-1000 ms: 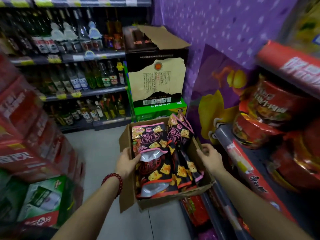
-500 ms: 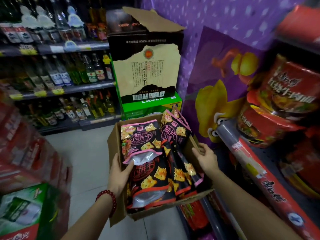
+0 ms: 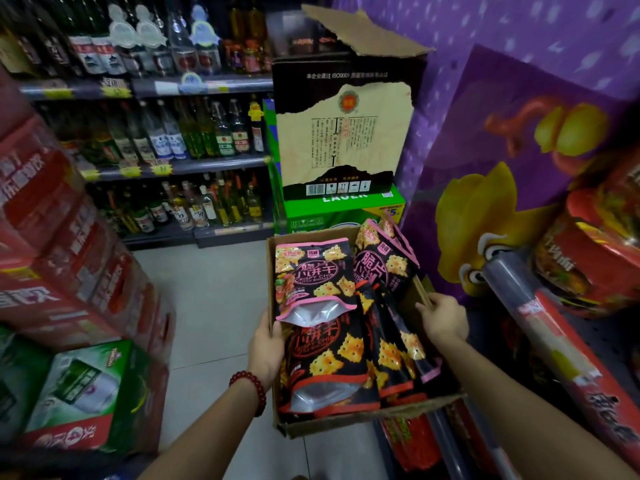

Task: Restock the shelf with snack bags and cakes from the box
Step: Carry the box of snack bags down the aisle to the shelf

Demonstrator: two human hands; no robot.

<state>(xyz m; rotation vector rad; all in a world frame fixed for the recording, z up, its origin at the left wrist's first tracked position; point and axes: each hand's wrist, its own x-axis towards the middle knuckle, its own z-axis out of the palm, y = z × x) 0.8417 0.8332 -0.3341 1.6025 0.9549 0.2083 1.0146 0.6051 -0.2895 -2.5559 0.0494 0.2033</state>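
The box (image 3: 363, 415) is held in the aisle, level, between both hands. The left hand (image 3: 266, 351) grips the left wall, fingers curled over the rim. The right hand (image 3: 441, 318) grips the right wall, fingers curled on the edge. Snack bags (image 3: 322, 313) fill the box, overlapping, tops leaning away from the person. The shelf (image 3: 540, 327) stands just right of the box, carrying red noodle bowls (image 3: 588, 268). Ahead: a tall carton (image 3: 343, 133) on a green case (image 3: 346, 213), then bottle racks (image 3: 166, 140). Left: stacked red cases (image 3: 62, 244).
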